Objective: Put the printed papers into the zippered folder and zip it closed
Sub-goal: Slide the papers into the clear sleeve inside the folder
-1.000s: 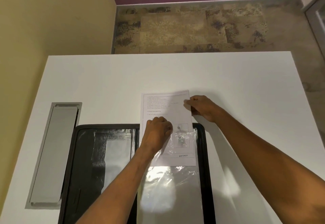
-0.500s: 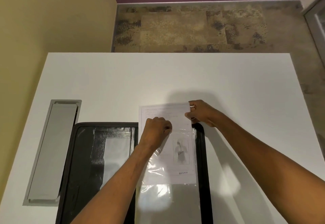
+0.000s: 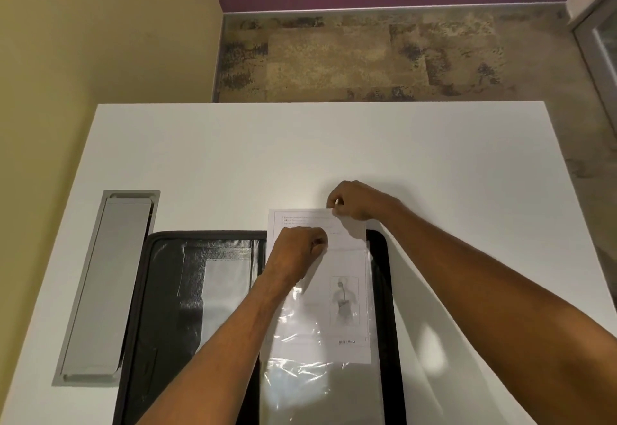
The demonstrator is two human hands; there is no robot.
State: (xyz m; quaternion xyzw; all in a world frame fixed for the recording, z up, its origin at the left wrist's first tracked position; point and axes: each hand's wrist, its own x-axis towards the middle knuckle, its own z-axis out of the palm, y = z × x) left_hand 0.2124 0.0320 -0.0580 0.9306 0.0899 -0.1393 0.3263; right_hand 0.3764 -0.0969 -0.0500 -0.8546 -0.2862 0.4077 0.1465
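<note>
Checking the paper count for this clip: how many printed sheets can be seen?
1. The sheet is partly inside the clear sleeve on the open folder's right half, its top held by the right hand. More sheets may lie hidden beneath.

Folder (image 3: 160, 291) cut off below — paper's (image 3: 347, 291) text unreadable.

White table (image 3: 434, 164) carries open black zippered folder (image 3: 157, 307), near edge.

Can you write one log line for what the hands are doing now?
step: sliding paper into sleeve | left hand: pinching sleeve | right hand: pinching paper | folder: open
</note>
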